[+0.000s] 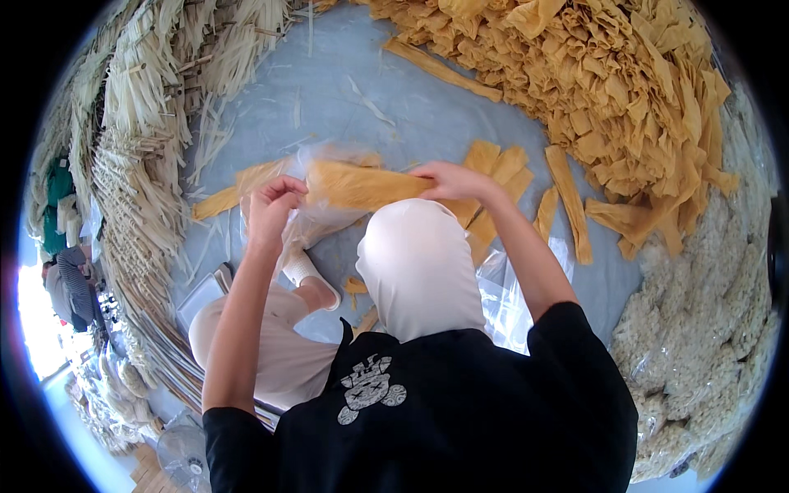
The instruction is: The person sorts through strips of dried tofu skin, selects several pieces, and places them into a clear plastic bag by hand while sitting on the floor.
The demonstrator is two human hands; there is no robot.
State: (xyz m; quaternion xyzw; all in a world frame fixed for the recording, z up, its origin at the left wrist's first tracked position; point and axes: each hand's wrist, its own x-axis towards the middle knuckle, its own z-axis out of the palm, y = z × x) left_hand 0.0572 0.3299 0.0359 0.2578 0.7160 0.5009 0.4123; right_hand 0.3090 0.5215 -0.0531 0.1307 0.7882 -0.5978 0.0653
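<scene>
A flat bundle of yellow, wrinkled sheets (362,186), which looks like dried tofu skin, lies level in front of me, its left part inside a clear plastic bag (306,223). My right hand (454,181) is closed over the bundle's right end, thumb hidden from above. With bent fingers pinched together, my left hand (273,210) holds the bag's film by the bundle's left end. More yellow strips (215,203) lie under and beside the bag on the left. Several loose yellow strips (503,168) fan out just beyond my right hand.
A large heap of yellow sheets (592,90) rises at the far right. Pale dried strips (144,140) are piled along the left, and pale crumpled stock (699,329) on the right. Clear plastic bags (505,300) lie beside my knee. A fan (182,456) stands at the lower left.
</scene>
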